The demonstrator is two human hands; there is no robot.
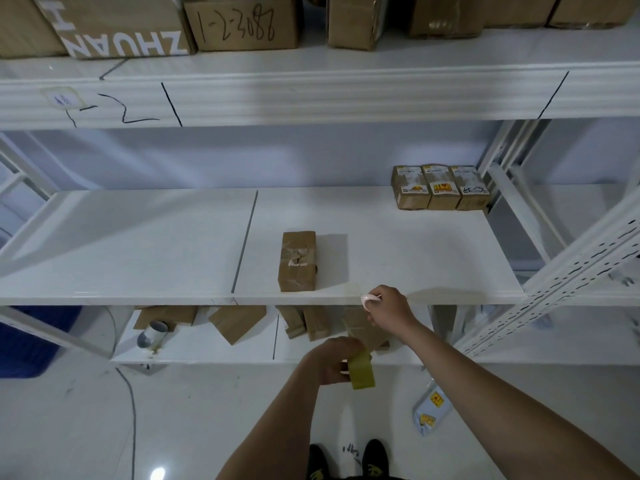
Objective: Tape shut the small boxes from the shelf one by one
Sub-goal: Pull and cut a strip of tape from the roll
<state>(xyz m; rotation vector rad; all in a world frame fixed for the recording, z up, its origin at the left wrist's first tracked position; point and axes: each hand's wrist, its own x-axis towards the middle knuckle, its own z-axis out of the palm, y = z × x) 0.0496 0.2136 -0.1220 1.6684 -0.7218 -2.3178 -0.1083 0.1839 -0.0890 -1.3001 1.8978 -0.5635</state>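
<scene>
A: Where is the small box point(297, 260) lying?

B: It is lying on the middle shelf point(415, 258), near the front edge, well apart from the three boxes point(440, 187) standing at the back right corner.

A: And the hands?

B: The left hand point(337, 360) is gripping the tape roll point(362, 370) below that front edge. The right hand point(388, 306) is pinching a small white object (identity unclear) at the edge, right of the small box.
</scene>
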